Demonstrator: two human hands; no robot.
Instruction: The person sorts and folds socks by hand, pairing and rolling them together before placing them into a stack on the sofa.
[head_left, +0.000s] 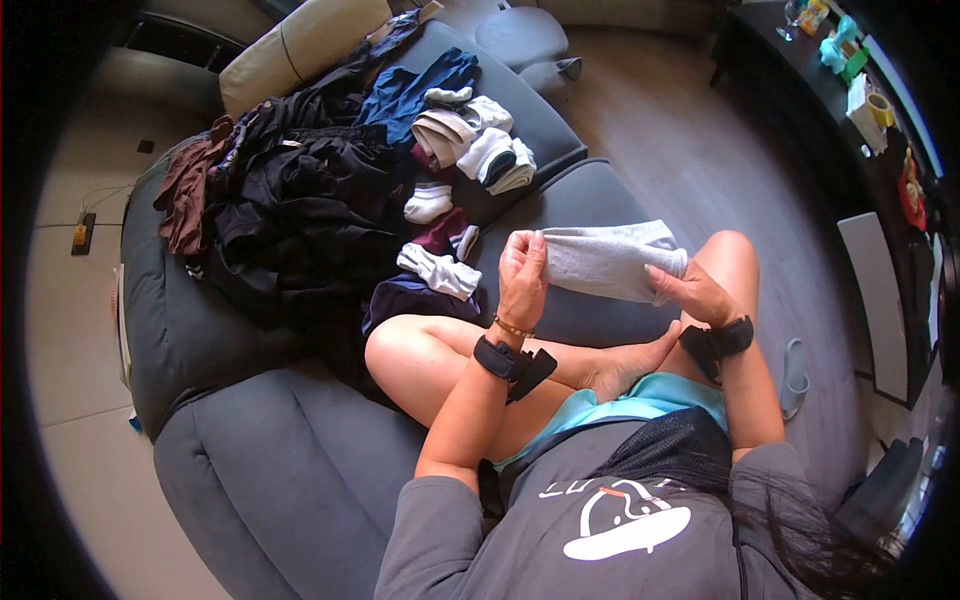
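A light grey sock [612, 260] is stretched out sideways above my crossed legs, held between both hands. My left hand [522, 275] pinches its narrow left end between thumb and fingers. At the wider right end, my right hand [692, 292] grips the edge, the thumb on top and the other fingers partly hidden behind the cloth. Left of my left hand lie a loose white sock [440, 270] and a maroon sock [440, 235]. A small white sock [428, 203] rests just beyond them.
Dark clothes [300, 210] are heaped on the grey sofa [270, 450], with a brown garment [192, 190] at their left and a blue garment [415, 95] behind. Several folded socks [490, 155] sit beside the heap. A slipper [794, 375] lies on the floor near a dark cabinet [800, 75].
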